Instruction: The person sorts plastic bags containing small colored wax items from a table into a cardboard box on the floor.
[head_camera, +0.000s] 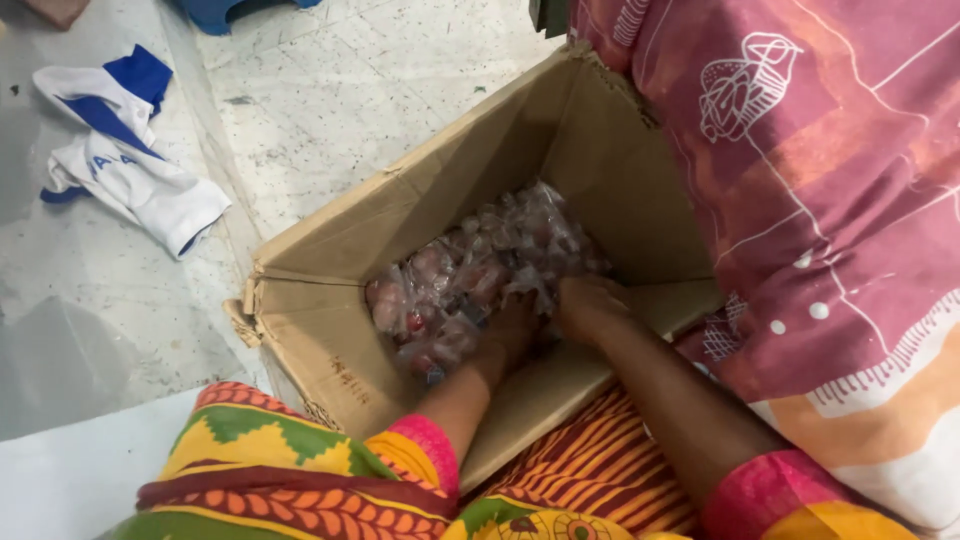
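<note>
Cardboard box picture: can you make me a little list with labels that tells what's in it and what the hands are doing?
Box: open brown cardboard box, standing on a pale speckled floor
Inside: heap of small clear plastic packets with reddish pieces in them
Left hand: left hand reaches down into the packets, fingers buried
Right hand: right hand rests on the heap beside it
Grip: cannot tell whether either holds a packet
Right of box: pink patterned cloth
On floor: white and blue garment
</note>
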